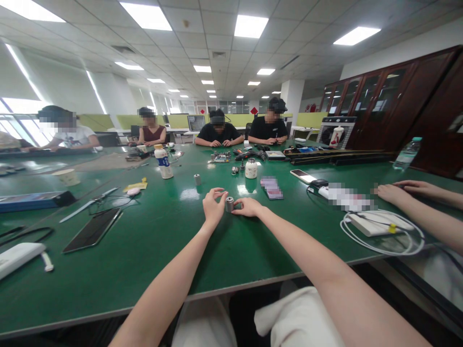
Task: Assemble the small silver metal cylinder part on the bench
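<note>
A small silver metal cylinder (229, 205) stands upright on the green table, with a round fitting on its top. My right hand (249, 207) is at its right side, the fingertips closed against it. On the other side, my left hand (214, 208) is raised close to the cylinder, fingers curved and thumb apart from them. I see nothing in the left hand. A second metal cylinder (197, 179) stands farther back to the left. Beyond my hands, some small dark metal parts (235, 170) lie near a white jar (251, 168).
A white-and-blue bottle (164, 163), a phone (93, 230) and a knife-like strip (88, 205) are on the left. At right are a white phone (303, 176), a coiled cable (383, 231), a water bottle (408, 154) and another person's hands (394, 193). Several people sit across the table.
</note>
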Motion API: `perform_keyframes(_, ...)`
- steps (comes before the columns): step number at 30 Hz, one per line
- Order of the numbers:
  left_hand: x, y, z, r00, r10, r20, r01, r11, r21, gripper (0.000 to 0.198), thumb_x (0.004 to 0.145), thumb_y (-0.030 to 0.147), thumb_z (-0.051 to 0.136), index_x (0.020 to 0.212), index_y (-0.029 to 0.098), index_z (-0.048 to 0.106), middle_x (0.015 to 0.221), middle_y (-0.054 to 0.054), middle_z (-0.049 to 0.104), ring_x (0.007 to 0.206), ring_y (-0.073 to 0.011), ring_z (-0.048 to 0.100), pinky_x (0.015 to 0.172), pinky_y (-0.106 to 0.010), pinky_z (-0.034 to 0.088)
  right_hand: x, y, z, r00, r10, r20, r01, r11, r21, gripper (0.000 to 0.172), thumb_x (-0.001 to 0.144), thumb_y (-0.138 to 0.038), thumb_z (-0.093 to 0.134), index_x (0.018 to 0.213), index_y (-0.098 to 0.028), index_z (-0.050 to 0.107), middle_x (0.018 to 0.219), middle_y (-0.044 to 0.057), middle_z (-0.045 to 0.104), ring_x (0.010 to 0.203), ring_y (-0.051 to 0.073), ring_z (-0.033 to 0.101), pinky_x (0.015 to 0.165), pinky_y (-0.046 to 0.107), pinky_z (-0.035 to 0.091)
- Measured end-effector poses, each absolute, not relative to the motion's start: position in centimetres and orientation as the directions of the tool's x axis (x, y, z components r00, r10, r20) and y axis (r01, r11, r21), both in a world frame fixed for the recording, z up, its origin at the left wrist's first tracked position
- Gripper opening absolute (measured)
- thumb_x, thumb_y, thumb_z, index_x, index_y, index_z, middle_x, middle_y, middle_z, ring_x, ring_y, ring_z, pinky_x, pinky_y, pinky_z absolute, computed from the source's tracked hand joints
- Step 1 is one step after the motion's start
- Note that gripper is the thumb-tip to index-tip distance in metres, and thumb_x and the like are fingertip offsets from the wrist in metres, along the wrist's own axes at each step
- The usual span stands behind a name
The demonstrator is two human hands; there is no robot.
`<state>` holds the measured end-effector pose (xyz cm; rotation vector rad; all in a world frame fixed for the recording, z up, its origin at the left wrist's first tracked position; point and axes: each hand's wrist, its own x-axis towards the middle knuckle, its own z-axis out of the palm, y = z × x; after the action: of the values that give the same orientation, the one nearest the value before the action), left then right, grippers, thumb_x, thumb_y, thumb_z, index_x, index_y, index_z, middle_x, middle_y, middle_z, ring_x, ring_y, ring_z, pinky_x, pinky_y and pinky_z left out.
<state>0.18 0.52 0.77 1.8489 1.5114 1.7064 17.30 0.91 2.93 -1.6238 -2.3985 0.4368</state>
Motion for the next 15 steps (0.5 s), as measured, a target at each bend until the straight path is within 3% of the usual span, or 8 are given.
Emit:
perform_keyframes(3, -0.8, 1.1, 0.4, -0.252, 0.778, 0.576, 0.562, -0.367, 0.741, 0.015, 0.086, 0.033, 0.063, 0.1, 0.025, 0.064, 0.096, -0.005, 0.079, 0.105, -0.0233, 0.069, 0.098, -0.04, 0.048, 17.4, 0.9, 3.0, -0.374, 0.927, -0.002, 0.865, 0.348, -0.362, 0.044, 0.083, -0.052, 0.071, 0.119, -0.029, 0.07, 0.099, 0.003, 0.074, 0.088, 0.019, 0.068, 0.075, 0.025, 0.049)
perform_keyframes(8, -2.2, 2.0, -0.9, -0.14, 0.918, 0.37, 0.678, -0.183, 0.712, 0.018, 0.078, 0.025, 0.07, 0.096, 0.026, 0.068, 0.083, -0.004, 0.079, 0.102, -0.0296, 0.069, 0.095, -0.049, 0.046, 17.4, 1.0, 2.9, -0.374, 0.927, -0.008, 0.867, 0.346, -0.358, 0.045, 0.083, -0.054, 0.07, 0.119, -0.029, 0.07, 0.098, 0.003, 0.073, 0.086, 0.019, 0.068, 0.073, 0.025, 0.049)
perform_keyframes(15, -2.2, 2.0, -1.2, -0.111, 0.911, 0.398, 0.741, -0.191, 0.644, 0.021, 0.073, 0.029, 0.076, 0.093, 0.027, 0.07, 0.083, -0.004, 0.079, 0.11, -0.0328, 0.064, 0.097, -0.052, 0.042, 17.4, 1.0, 2.9, -0.371, 0.929, -0.005, 0.867, 0.345, -0.359, 0.045, 0.082, -0.054, 0.071, 0.119, -0.029, 0.07, 0.096, 0.003, 0.074, 0.085, 0.019, 0.068, 0.073, 0.025, 0.049)
